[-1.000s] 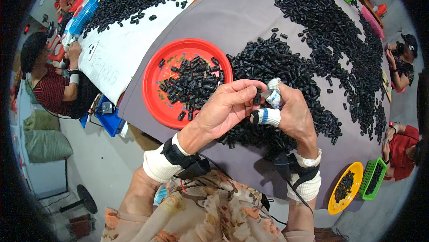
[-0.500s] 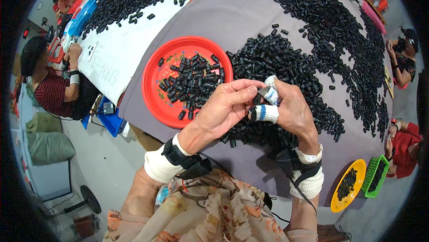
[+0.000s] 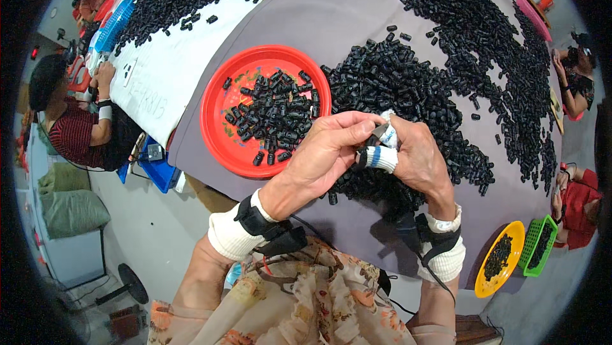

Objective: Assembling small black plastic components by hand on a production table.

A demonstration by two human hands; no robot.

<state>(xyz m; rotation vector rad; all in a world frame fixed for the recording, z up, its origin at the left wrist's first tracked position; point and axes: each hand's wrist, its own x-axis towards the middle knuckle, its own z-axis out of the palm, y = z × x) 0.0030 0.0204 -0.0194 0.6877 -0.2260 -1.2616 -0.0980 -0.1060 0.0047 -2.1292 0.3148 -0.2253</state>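
Note:
My left hand (image 3: 325,147) is closed, thumb and fingertips pinched together, touching the other hand's fingertips. Whatever it holds is mostly hidden. Opposite it, my right hand (image 3: 419,157) grips a thin grey metal blade (image 3: 380,130). White wraps (image 3: 381,158), one with a blue stripe, cover its thumb and a finger. Both hands hover over the near edge of a heap of small black plastic parts (image 3: 389,83). Left of them, a round red tray (image 3: 217,144) holds more of these black parts.
Another long pile of black parts (image 3: 459,32) spreads across the grey tablecloth (image 3: 268,23). A yellow plate (image 3: 482,287) and a green basket (image 3: 526,262) stand at the lower right. A co-worker (image 3: 80,125) sits at the left beside a white-covered table; others sit at the right.
Both hands stay pinched together in nearly the same place, with the right fingers slightly shifted around the blade. The view has shifted slightly.

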